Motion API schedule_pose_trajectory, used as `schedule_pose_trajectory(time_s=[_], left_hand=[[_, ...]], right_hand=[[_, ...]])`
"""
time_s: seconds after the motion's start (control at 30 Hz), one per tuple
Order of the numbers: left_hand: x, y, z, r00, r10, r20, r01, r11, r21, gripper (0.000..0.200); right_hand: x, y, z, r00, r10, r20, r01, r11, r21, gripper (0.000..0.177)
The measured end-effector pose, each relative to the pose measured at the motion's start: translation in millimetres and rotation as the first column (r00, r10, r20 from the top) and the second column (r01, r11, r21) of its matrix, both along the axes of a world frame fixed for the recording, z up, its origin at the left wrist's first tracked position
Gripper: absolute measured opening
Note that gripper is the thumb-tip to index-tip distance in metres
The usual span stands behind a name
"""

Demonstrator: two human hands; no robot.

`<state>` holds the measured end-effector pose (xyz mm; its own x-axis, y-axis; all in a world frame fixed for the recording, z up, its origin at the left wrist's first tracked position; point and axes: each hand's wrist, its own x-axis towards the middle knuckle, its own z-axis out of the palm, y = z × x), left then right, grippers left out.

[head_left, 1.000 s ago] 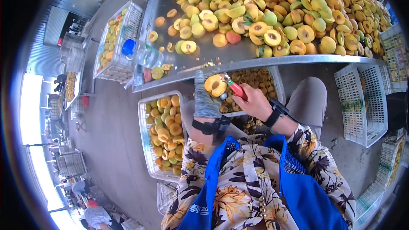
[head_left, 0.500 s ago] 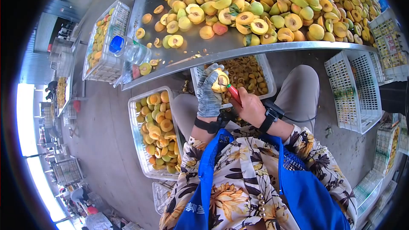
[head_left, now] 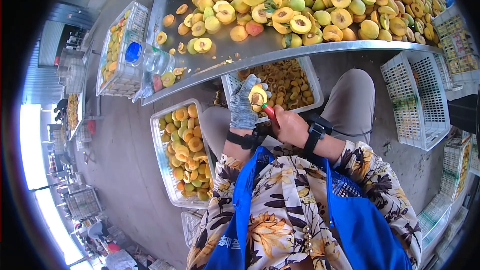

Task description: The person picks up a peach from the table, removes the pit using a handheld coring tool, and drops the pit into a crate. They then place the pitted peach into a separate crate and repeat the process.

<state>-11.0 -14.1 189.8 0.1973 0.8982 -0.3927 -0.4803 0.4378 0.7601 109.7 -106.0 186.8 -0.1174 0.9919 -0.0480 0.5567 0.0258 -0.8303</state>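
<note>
My left hand point(head_left: 243, 105), in a grey glove, is closed around a yellow peach half point(head_left: 257, 93) with its cut face turned up toward me. A brown pit area shows in that face. In my bare right hand point(head_left: 292, 129) is a pitting tool with a red handle point(head_left: 269, 112) and a green collar. Its tip meets the cut face near the pit; the exact shape of the tip is hidden. Both hands are above my lap, just over a white crate point(head_left: 316, 87) of brownish pits and scraps.
A metal table point(head_left: 220, 65) piled with halved peaches point(head_left: 300, 24) lies ahead. Left of my knee stands a white crate point(head_left: 172, 196) of peach halves. A blue-capped bottle point(head_left: 155, 59) rests at the table's left corner, beside another fruit crate point(head_left: 117, 90). White crates point(head_left: 412, 100) stand to the right.
Both hands have shifted slightly, with the peach half tilting a little and the tool's tip moving lower on the cut face. The view has moved a little too.
</note>
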Motion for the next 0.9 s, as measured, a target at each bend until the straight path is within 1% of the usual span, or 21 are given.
schedule_pose_trajectory(time_s=[0.03,0.07,0.13,0.17,0.2,0.23,0.27,0.37,0.43,0.47,0.5,0.53,0.57,0.63,0.67,0.7,0.73,0.77,0.8,0.87,0.9], left_hand=[[-2,2,-2,0.998,-0.057,-0.010,0.057,0.998,-0.014,0.028],[-2,2,-3,0.998,-0.057,-0.013,0.056,0.998,-0.014,0.028],[5,0,6,0.998,0.012,0.058,-0.012,1.000,0.000,0.020],[9,0,9,0.998,0.010,0.057,-0.010,1.000,0.001,0.020],[13,0,12,0.995,0.063,0.080,-0.064,0.998,0.006,0.020],[16,0,13,0.988,0.115,0.103,-0.116,0.993,0.010,0.021],[16,1,8,0.989,0.112,0.101,-0.113,0.994,0.010,0.021],[17,1,-3,0.983,0.118,0.143,-0.120,0.993,0.008,0.022],[19,-4,1,0.985,0.124,0.121,-0.135,0.987,0.092,0.024],[21,-5,5,0.985,0.120,0.122,-0.132,0.987,0.092,0.024],[22,-7,8,0.988,0.125,0.086,-0.136,0.982,0.129,0.024],[24,-8,10,0.990,0.132,0.050,-0.139,0.976,0.167,0.025],[26,-8,10,0.990,0.131,0.049,-0.138,0.976,0.168,0.025],[30,-8,9,0.981,0.192,0.018,-0.189,0.936,0.296,0.020],[27,-7,9,0.982,0.190,0.013,-0.185,0.937,0.295,0.020],[21,-6,11,0.991,0.133,-0.009,-0.127,0.960,0.249,0.019],[18,-5,12,0.997,0.077,-0.028,-0.070,0.977,0.202,0.017],[15,-2,4,0.998,0.060,-0.032,-0.052,0.978,0.204,0.020],[11,0,6,0.998,0.061,-0.035,-0.053,0.978,0.201,0.020],[1,3,12,0.989,-0.146,0.008,0.144,0.986,0.088,0.022],[-3,6,9,0.984,-0.179,-0.025,0.180,0.982,0.052,0.024]], right_hand=[[1,1,-1,1.000,0.012,-0.006,-0.012,1.000,0.006,0.018],[2,3,-1,1.000,0.025,-0.011,-0.025,1.000,0.013,0.018],[2,6,-1,1.000,0.003,-0.013,-0.002,1.000,0.031,0.018],[3,7,-1,1.000,-0.018,-0.011,0.019,0.999,0.049,0.017],[1,7,-1,1.000,-0.019,-0.011,0.020,0.999,0.050,0.017],[-1,6,-2,0.998,-0.061,-0.028,0.063,0.995,0.071,0.017],[-4,5,-3,0.993,-0.104,-0.046,0.108,0.990,0.090,0.017],[-4,4,1,0.987,-0.150,-0.054,0.154,0.985,0.079,0.017],[-5,3,2,0.983,-0.175,-0.047,0.178,0.982,0.058,0.017],[-6,3,3,0.980,-0.193,-0.040,0.194,0.980,0.038,0.017],[-6,2,4,0.980,-0.195,-0.040,0.197,0.980,0.039,0.017],[-7,2,4,0.977,-0.207,-0.053,0.208,0.978,0.029,0.017],[-8,2,4,0.974,-0.218,-0.066,0.219,0.976,0.019,0.017],[-11,0,5,0.972,-0.217,-0.088,0.220,0.975,0.019,0.017],[-12,-1,5,0.970,-0.218,-0.108,0.221,0.975,0.017,0.017],[-11,-2,4,0.969,-0.222,-0.112,0.224,0.974,0.013,0.017],[-9,-1,3,0.981,-0.171,-0.096,0.173,0.985,0.019,0.018],[-7,0,2,0.990,-0.117,-0.081,0.120,0.992,0.025,0.018],[-6,0,2,0.990,-0.116,-0.083,0.118,0.993,0.022,0.018],[-1,1,4,0.999,-0.019,-0.040,0.021,0.999,0.033,0.020],[1,4,3,0.999,-0.016,-0.040,0.017,0.999,0.034,0.020]])
